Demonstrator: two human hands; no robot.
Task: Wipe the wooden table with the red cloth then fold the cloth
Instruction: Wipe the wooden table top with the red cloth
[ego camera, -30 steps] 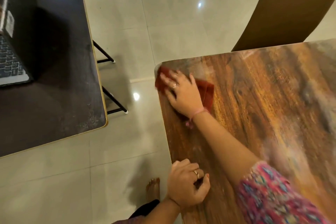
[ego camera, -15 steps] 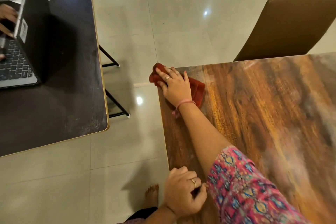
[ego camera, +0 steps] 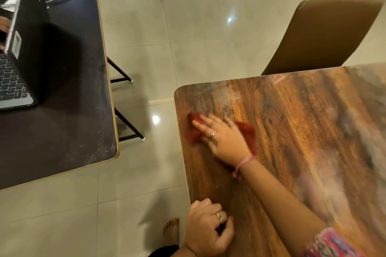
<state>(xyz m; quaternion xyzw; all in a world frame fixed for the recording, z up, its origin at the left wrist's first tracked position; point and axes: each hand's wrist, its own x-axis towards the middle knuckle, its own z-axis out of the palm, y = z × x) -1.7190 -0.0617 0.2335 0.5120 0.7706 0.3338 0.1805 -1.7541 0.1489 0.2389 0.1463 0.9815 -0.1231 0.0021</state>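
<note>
Cloth [ego camera: 247, 131] near table [ego camera: 313, 131] edge.

The right hand [ego camera: 224, 140] has slid the red cloth [ego camera: 247, 132] back from the counter [ego camera: 302, 131] corner. The cloth now lies fully on the wood, no longer overhanging.

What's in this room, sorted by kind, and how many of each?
Tables: 2, the wooden table and a dark table
Chairs: 1, tan chair
Cloths: 1, red cloth under the right hand
Laptops: 1, laptop
Total: 5
</note>
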